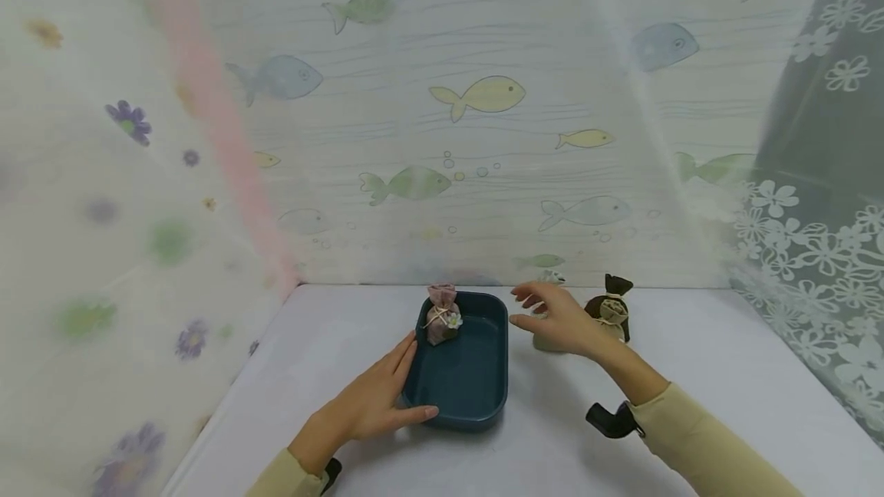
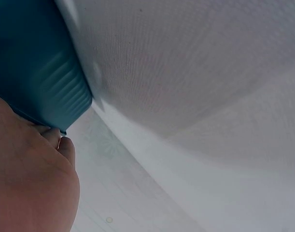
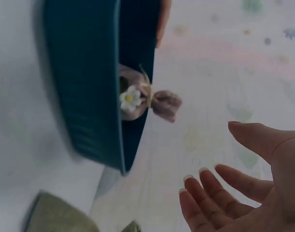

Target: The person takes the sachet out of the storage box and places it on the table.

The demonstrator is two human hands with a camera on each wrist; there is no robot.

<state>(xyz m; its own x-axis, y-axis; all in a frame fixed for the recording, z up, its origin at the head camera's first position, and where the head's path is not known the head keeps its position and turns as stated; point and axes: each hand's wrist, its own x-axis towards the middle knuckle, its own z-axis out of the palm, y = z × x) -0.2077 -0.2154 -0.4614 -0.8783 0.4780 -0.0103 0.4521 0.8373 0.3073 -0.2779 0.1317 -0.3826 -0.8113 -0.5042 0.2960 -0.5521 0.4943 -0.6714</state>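
A dark teal rectangular tray (image 1: 464, 386) with raised walls lies on the white table. Inside, at its far left corner, stands a small pink cloth sachet (image 1: 442, 320), tied with string and trimmed with a white flower (image 3: 130, 98). My left hand (image 1: 373, 397) rests along the tray's left wall, fingers straight, thumb over the near rim. To the right of the tray my right hand (image 1: 561, 317) hovers with fingers loosely spread, nothing in them. Largely hidden behind it is a grey-green sachet (image 1: 549, 343). Just beyond stands a dark brown sachet (image 1: 613, 311) with a beige rosette.
A pale curtain (image 1: 483, 159) printed with fish hangs behind the table's (image 1: 704, 359) far edge. Flower-printed fabric (image 1: 124, 290) closes the left side, and white lace netting (image 1: 822, 251) the right. Black wrist straps (image 1: 611, 420) show by the sleeves.
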